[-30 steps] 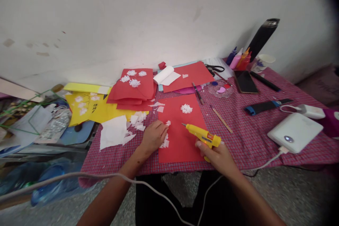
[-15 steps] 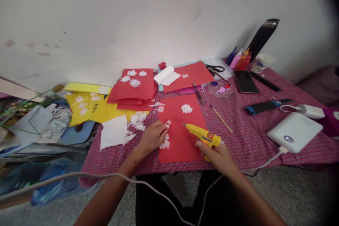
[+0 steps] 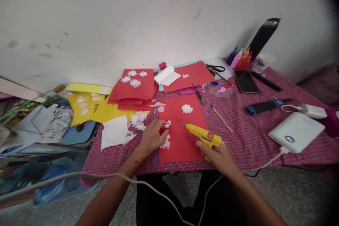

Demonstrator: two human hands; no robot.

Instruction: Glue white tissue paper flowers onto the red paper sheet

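Note:
In my right hand [image 3: 215, 153] is a yellow hot glue gun [image 3: 202, 135], its nozzle pointing left over a sheet of red paper [image 3: 182, 148]. A small orange light glows on the gun. My left hand [image 3: 153, 136] is at the sheet's left edge, thumb and forefinger apart. Crumpled white paper bits [image 3: 167, 124] lie by its fingertips, and more scraps [image 3: 166, 143] are partly hidden beneath the thumb. Near the top of the red sheet sits a ruffled white paper flower [image 3: 186, 108].
Torn white paper [image 3: 115, 132] lies left. Behind are stacked red sheets [image 3: 132, 95] with white flowers, a paper roll [image 3: 164, 75] and scissors [image 3: 215, 68]. A wooden stick [image 3: 222, 119], phone [image 3: 246, 81] and white power bank [image 3: 295, 132] lie right. A cable [image 3: 122, 175] crosses in front.
My left thumb and forefinger have spread apart beside the white paper bits. My right hand and the glue gun have hardly moved.

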